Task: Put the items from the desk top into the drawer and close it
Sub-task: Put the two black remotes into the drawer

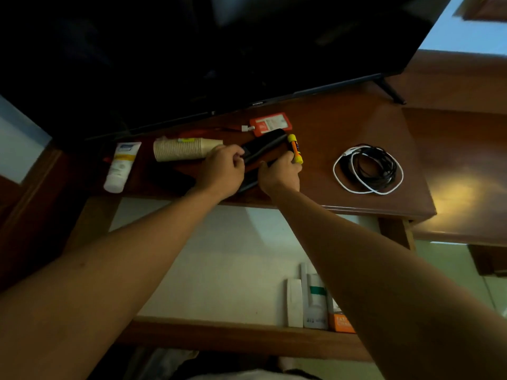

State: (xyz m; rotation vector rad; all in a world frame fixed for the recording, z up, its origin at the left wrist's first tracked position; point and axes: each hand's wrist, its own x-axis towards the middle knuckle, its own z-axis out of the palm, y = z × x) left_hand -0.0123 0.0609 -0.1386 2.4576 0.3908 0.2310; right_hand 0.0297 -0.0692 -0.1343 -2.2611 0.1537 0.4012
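Note:
On the wooden desk top, two flat black devices lie side by side. My left hand is closed on the near end of the upper black device. My right hand grips the lower black device, which is mostly hidden between my hands. A yellow glue stick touches my right fingers. Also on the desk are a sideways stack of paper cups, a white tube, a red card holder and coiled black and white cables. The drawer below is open.
A large dark TV stands at the back of the desk, with its foot at the right. The white-lined drawer holds white bottles and an orange box at its front right. A lower wooden surface adjoins on the right.

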